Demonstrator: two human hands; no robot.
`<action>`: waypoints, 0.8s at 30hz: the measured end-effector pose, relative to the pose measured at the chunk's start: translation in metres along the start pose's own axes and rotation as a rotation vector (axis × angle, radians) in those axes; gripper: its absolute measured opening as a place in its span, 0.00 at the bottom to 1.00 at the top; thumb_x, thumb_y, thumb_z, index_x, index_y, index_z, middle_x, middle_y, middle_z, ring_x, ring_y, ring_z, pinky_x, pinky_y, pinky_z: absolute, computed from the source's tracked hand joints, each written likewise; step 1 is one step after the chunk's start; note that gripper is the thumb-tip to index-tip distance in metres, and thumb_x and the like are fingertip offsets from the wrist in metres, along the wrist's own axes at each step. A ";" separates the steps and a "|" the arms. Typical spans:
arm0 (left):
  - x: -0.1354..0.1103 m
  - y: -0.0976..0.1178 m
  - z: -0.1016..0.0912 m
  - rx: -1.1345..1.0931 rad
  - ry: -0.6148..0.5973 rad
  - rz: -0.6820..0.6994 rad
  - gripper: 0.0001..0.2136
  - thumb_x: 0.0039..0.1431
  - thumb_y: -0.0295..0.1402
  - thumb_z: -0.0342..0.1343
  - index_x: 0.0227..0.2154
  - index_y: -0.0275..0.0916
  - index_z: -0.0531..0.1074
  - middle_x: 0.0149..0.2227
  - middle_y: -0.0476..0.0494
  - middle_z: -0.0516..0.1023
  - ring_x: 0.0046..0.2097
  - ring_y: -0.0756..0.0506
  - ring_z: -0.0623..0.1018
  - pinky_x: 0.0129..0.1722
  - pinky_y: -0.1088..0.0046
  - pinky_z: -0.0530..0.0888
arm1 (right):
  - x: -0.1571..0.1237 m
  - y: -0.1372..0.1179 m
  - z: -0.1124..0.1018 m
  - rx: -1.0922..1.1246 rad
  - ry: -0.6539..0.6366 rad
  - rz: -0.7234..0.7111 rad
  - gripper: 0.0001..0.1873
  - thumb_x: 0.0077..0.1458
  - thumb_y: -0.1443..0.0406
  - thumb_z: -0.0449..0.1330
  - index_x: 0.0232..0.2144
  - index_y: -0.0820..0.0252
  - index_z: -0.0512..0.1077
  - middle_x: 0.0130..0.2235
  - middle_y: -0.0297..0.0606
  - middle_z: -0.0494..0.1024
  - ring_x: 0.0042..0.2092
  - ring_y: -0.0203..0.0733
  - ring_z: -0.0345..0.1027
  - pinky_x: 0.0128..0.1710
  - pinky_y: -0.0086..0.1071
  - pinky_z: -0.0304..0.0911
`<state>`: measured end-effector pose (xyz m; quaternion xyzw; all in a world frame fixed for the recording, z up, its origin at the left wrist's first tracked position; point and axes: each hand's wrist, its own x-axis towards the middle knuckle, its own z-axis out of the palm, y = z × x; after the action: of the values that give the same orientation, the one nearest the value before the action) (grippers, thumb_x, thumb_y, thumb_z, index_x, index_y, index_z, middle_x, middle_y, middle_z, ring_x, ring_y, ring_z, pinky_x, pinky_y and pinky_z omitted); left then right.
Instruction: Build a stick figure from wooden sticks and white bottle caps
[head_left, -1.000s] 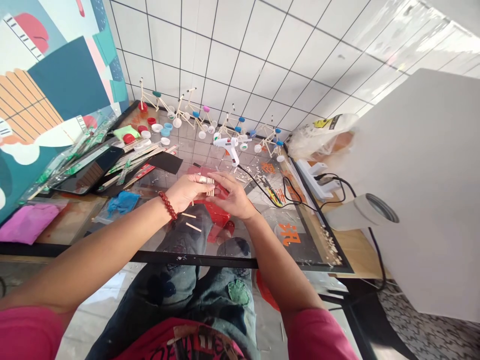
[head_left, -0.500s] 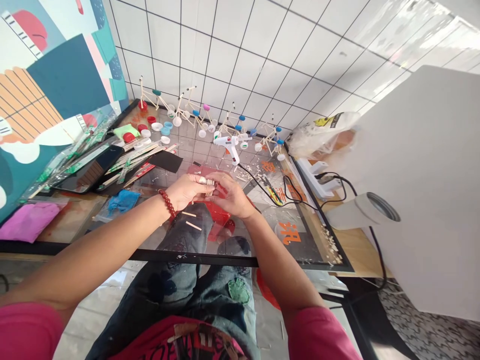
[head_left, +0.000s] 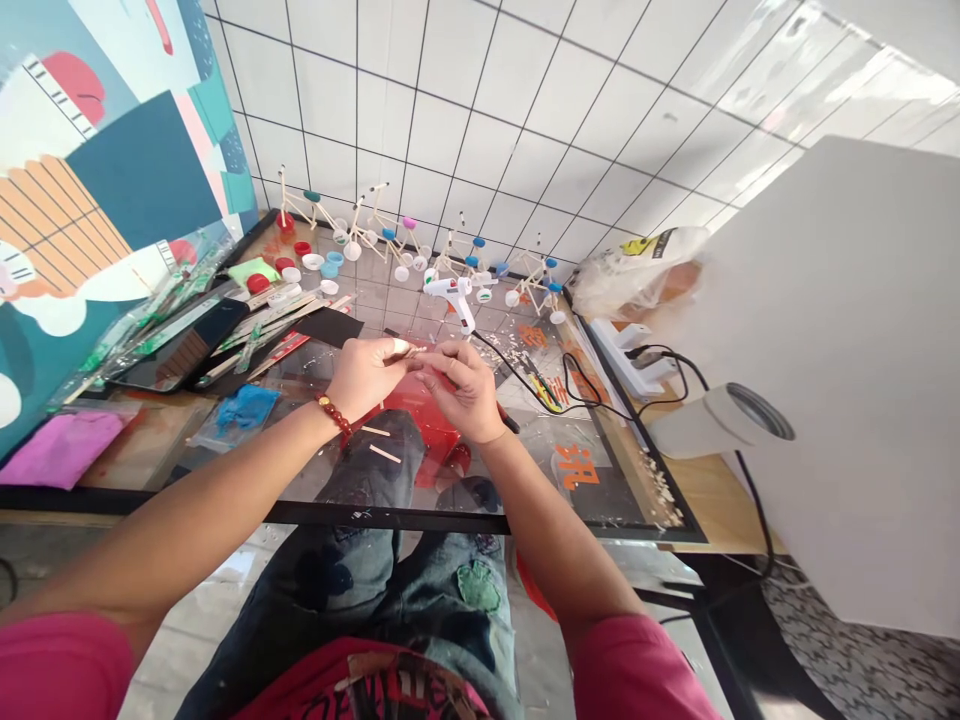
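Note:
Over the glass tabletop, my left hand (head_left: 365, 378), a red bead bracelet at its wrist, pinches a few short wooden sticks (head_left: 418, 351). My right hand (head_left: 466, 392) meets them from the other side, its fingertips at their ends and its fingers partly curled. Much of the sticks is hidden between the fingers. Two loose short sticks (head_left: 385, 453) lie on the glass below my left hand. Beyond my hands a white glue gun (head_left: 454, 297) rests on its side, its cord running to the right.
Stick-and-bottle-cap models (head_left: 390, 232) line the back edge. To the left are loose caps (head_left: 312, 261), a phone (head_left: 180, 345), wooden strips (head_left: 277, 318) and packs of pink clay (head_left: 64, 445) and blue clay (head_left: 246, 407). A power strip (head_left: 628, 352) and a grey cylinder (head_left: 720, 425) stand right.
My hands have risen slightly and turned, and the sticks now show end-on between my fingertips. The right fingers have straightened somewhat. The glue gun and loose sticks stay in place.

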<state>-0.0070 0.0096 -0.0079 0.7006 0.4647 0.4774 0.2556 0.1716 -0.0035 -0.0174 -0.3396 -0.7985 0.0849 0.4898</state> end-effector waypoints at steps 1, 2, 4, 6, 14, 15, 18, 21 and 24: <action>-0.001 -0.001 0.001 0.014 -0.006 0.009 0.06 0.54 0.32 0.61 0.31 0.39 0.83 0.36 0.47 0.86 0.38 0.43 0.83 0.38 0.72 0.76 | -0.001 0.000 0.001 -0.014 -0.013 0.003 0.10 0.64 0.61 0.58 0.45 0.51 0.78 0.38 0.38 0.73 0.41 0.39 0.70 0.43 0.35 0.68; -0.002 -0.002 0.002 0.031 -0.008 0.021 0.06 0.55 0.31 0.60 0.31 0.39 0.83 0.35 0.47 0.86 0.37 0.43 0.83 0.38 0.73 0.76 | -0.001 0.000 0.002 -0.023 -0.028 0.003 0.10 0.64 0.62 0.58 0.43 0.52 0.78 0.37 0.37 0.72 0.40 0.39 0.69 0.42 0.35 0.68; -0.003 -0.004 0.004 0.076 -0.012 0.071 0.07 0.55 0.28 0.59 0.30 0.38 0.82 0.33 0.48 0.85 0.36 0.44 0.83 0.36 0.74 0.75 | -0.002 0.000 0.004 -0.013 -0.042 0.010 0.08 0.63 0.62 0.58 0.40 0.53 0.78 0.34 0.36 0.71 0.38 0.38 0.68 0.40 0.35 0.66; -0.004 -0.008 0.005 0.139 -0.015 0.195 0.07 0.57 0.28 0.58 0.29 0.38 0.82 0.31 0.47 0.85 0.33 0.46 0.82 0.34 0.75 0.75 | -0.001 0.001 0.003 0.047 0.015 0.069 0.08 0.64 0.61 0.58 0.36 0.55 0.76 0.33 0.35 0.71 0.37 0.38 0.66 0.40 0.34 0.65; -0.002 -0.006 -0.002 0.396 0.079 0.876 0.08 0.63 0.27 0.56 0.34 0.44 0.80 0.38 0.48 0.85 0.42 0.48 0.83 0.56 0.62 0.74 | 0.002 0.010 -0.004 0.312 0.239 0.360 0.10 0.64 0.58 0.55 0.33 0.56 0.67 0.31 0.30 0.67 0.33 0.34 0.60 0.37 0.30 0.59; -0.001 -0.005 -0.003 0.420 0.084 0.896 0.08 0.64 0.27 0.56 0.35 0.44 0.80 0.38 0.49 0.85 0.43 0.48 0.83 0.57 0.61 0.73 | 0.002 0.010 -0.003 0.318 0.207 0.361 0.10 0.64 0.58 0.55 0.33 0.56 0.68 0.31 0.30 0.68 0.34 0.35 0.61 0.38 0.30 0.60; 0.000 -0.005 -0.005 0.473 0.083 0.915 0.08 0.64 0.28 0.56 0.34 0.44 0.79 0.38 0.51 0.85 0.43 0.48 0.82 0.58 0.59 0.72 | 0.001 0.007 0.000 0.293 0.114 0.344 0.10 0.64 0.59 0.55 0.34 0.57 0.70 0.34 0.33 0.72 0.37 0.37 0.65 0.42 0.32 0.62; 0.001 -0.006 -0.006 0.478 0.080 0.901 0.08 0.64 0.28 0.56 0.33 0.45 0.79 0.38 0.52 0.85 0.45 0.48 0.82 0.61 0.56 0.70 | 0.002 0.006 -0.001 0.228 0.047 0.310 0.10 0.65 0.60 0.53 0.36 0.57 0.72 0.37 0.35 0.76 0.39 0.38 0.68 0.43 0.32 0.63; 0.004 -0.011 -0.007 0.418 0.090 0.793 0.08 0.64 0.28 0.56 0.34 0.43 0.80 0.38 0.48 0.85 0.42 0.47 0.83 0.55 0.61 0.74 | 0.003 0.010 -0.006 0.004 -0.062 0.271 0.08 0.63 0.64 0.55 0.35 0.57 0.74 0.36 0.37 0.77 0.39 0.40 0.69 0.43 0.34 0.62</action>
<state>-0.0170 0.0171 -0.0122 0.8397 0.2574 0.4642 -0.1145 0.1807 0.0046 -0.0168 -0.4407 -0.7597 0.1624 0.4497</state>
